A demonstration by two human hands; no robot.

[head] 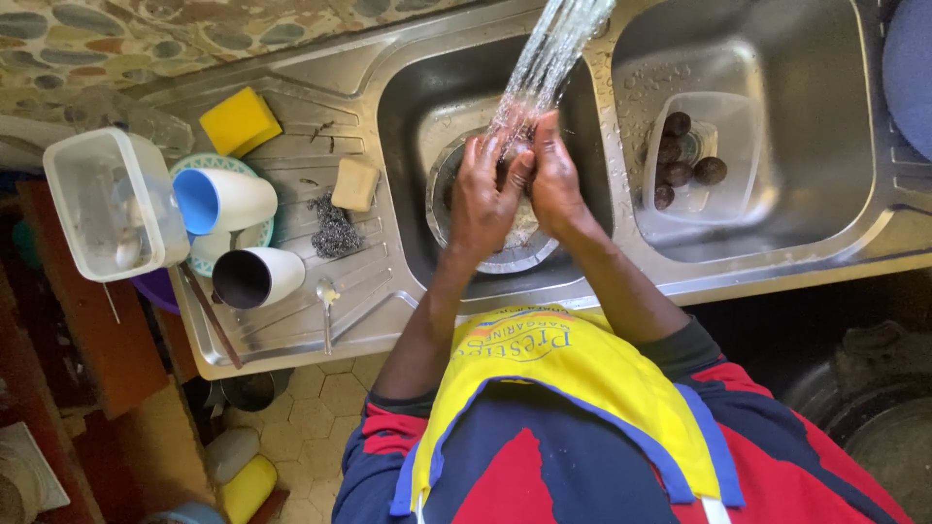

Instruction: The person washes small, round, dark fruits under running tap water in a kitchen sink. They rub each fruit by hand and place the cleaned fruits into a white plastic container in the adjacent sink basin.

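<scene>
Water stream [544, 58] falls on left hand [482, 199] and right hand [555, 184], pressed together over metal bowl [505, 254] in sink [417, 107]; grasp unclear. Bowl near basin front wall.

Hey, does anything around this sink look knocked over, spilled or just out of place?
Two cups lie on their sides on the draining board: a white cup with blue inside resting on a plate, and a white cup with dark inside beside it. Otherwise nothing stands out; both hands, left hand and right hand, are under running water.

left hand [485, 199], right hand [555, 184], pressed together, fingers extended
</scene>
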